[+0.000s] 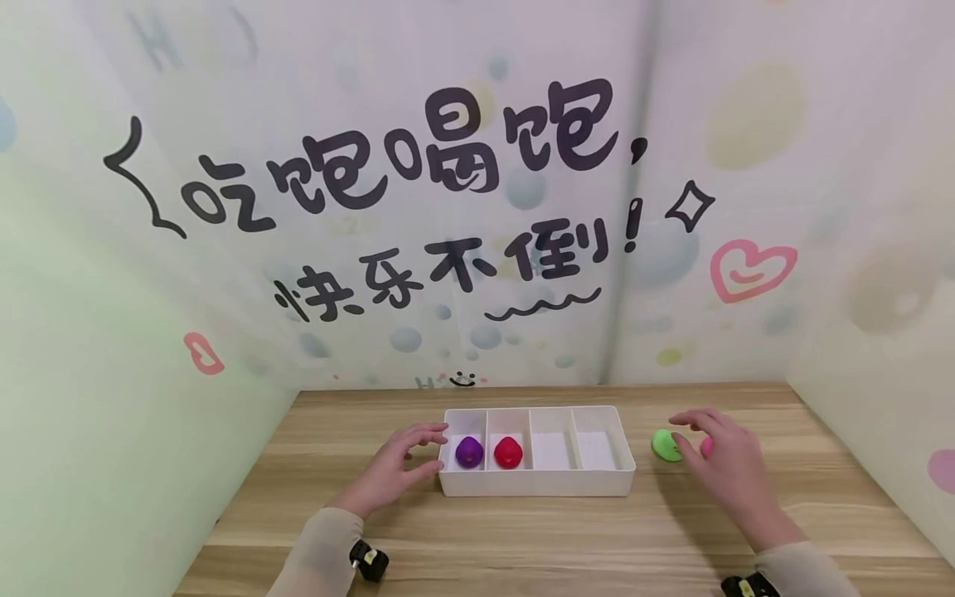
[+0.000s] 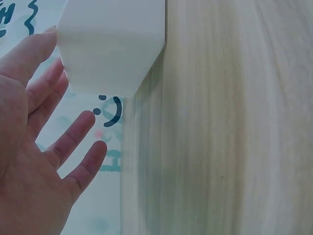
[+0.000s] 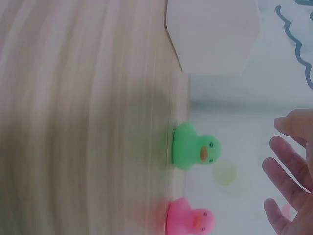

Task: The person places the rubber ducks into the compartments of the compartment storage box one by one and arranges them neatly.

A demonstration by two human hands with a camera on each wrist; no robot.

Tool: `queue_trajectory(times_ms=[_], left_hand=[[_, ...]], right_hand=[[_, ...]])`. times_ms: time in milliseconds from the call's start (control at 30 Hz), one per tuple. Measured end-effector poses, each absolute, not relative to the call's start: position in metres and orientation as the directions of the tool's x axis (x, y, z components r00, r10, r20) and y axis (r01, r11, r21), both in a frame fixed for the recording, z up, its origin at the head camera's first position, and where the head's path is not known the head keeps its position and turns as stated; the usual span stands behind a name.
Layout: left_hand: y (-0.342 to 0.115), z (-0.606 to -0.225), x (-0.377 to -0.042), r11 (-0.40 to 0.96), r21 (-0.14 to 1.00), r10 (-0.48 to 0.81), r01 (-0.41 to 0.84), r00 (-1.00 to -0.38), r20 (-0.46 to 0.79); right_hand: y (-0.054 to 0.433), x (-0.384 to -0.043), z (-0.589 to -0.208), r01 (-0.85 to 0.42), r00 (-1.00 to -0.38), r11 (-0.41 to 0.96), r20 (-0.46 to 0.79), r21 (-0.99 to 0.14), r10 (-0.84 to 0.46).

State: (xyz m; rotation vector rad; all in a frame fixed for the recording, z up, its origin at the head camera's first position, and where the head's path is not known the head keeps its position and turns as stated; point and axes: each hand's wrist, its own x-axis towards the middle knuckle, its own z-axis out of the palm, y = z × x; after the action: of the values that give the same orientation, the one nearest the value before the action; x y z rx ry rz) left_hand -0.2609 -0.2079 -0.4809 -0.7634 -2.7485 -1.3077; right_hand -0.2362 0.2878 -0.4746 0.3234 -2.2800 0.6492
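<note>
A white box with a row of several compartments [image 1: 537,483] stands on the table. Its leftmost compartment holds a purple rubber duck [image 1: 469,452], and the one beside it a red rubber duck [image 1: 509,453]. At the box's left end, my left hand [image 1: 399,466] has its fingers spread, the thumb and fingertips at the wall. Right of the box, my right hand [image 1: 727,464] hovers with loosely bent fingers above a green rubber duck [image 3: 193,148] and a pink rubber duck [image 3: 188,219]. In the head view, that hand hides most of the pink duck; it holds nothing.
The wood-grain table [image 1: 537,547] ends at a printed back wall [image 1: 448,348] with dark lettering. Side walls stand to the left and right. A black wrist camera [image 1: 369,560] is strapped at the left sleeve.
</note>
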Motion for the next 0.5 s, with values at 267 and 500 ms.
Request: queue_trajectory(times_ms=[267, 500], left_hand=[[-0.206, -0.478, -0.259, 0.546, 0.725, 0.418, 0.420, -0.887, 0.199], [-0.206, -0.478, -0.260, 0.557, 0.721, 0.414, 0.412, -0.890, 0.189]], right_hand=[[0.314, -0.231, -0.475, -0.340, -0.759, 0.868, 0.650, -0.362, -0.026], [0.337, -0.230, -0.480, -0.292, -0.803, 0.887, 0.595, -0.357, -0.024]])
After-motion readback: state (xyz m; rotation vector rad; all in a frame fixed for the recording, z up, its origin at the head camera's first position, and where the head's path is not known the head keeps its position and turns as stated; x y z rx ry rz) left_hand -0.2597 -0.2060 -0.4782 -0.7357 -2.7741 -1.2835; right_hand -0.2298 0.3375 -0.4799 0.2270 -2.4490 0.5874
